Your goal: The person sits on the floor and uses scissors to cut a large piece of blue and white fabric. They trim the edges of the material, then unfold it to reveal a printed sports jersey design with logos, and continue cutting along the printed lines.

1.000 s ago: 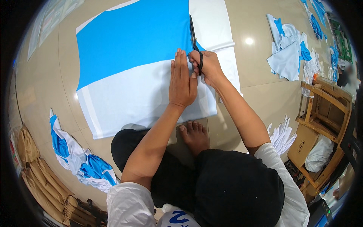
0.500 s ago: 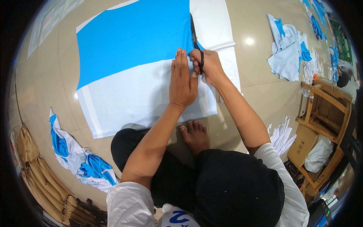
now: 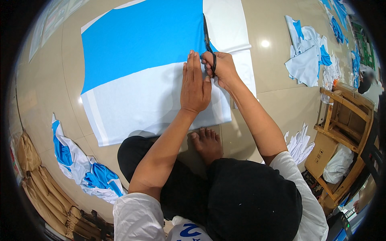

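Observation:
A large piece of blue and white fabric point(image 3: 132, 48) lies spread on the tiled floor in front of me. My left hand point(image 3: 195, 86) rests flat on it, fingers stretched forward and close together, near the border between blue and white. Just right of it, my right hand point(image 3: 222, 68) grips the handles of black scissors point(image 3: 206, 34). Their blades point away from me along the right edge of the blue area, beside a plain white strip point(image 3: 227, 24). The blades look nearly closed, and the fabric partly hides the lower one.
Crumpled blue and white cloth lies on the left point(image 3: 86, 172), with another heap point(image 3: 307, 56) at the far right. White scraps point(image 3: 299, 144) are on the right, near a wooden frame point(image 3: 345, 116) and a cardboard box point(image 3: 321, 154). My bare foot point(image 3: 207, 144) stands by the fabric's near edge.
Hardly anything differs. Both hands keep their places, and the scissors have shifted only very slightly against the fabric.

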Available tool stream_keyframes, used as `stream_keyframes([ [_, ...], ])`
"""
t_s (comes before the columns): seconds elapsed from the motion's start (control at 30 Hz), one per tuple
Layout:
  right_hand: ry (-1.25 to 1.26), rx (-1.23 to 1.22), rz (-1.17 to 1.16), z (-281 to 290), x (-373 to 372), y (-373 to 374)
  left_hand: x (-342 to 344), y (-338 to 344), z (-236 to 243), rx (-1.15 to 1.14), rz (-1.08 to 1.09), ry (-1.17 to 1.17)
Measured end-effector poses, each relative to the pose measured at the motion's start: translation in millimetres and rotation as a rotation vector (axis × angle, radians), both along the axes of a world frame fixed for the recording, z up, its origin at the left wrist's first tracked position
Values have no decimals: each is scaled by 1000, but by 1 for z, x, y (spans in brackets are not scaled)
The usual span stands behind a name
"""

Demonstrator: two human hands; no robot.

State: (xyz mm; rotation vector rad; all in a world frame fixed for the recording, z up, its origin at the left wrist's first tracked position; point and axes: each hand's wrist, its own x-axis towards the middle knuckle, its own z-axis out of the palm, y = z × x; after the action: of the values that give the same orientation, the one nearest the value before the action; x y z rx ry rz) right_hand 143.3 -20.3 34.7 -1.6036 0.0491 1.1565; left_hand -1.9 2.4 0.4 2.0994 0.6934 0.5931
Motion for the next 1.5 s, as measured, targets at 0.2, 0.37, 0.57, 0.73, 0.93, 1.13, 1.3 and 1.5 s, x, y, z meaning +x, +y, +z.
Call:
stream_keyframes([
  [0.2, -11, 6, -9, -1, 0, 1, 1, 0, -1, 8, 1, -8],
  [0.37, 4, 6, -17, 5, 3, 10, 1, 0, -1, 6, 0, 2],
  [0.57, 4, -7, -14, 5, 5, 14, 1, 0, -1, -1, 6, 10],
  [0.73, 23, 2, -31, 3, 4, 15, 0, 0, -1, 0, -3, -6],
  [0.93, 24, -7, -42, 1, 3, 18, 0, 0, -1, -4, -8, -3],
  [1.13, 9, -15, -2, 5, 4, 18, 0, 1, -3, 2, -6, -3],
  [1.3, 7, -13, -8, 3, 5, 19, 0, 0, -2, -4, -11, 3],
  [1.5, 9, -8, -11, 2, 5, 20, 0, 0, -2, -8, -9, 10],
])
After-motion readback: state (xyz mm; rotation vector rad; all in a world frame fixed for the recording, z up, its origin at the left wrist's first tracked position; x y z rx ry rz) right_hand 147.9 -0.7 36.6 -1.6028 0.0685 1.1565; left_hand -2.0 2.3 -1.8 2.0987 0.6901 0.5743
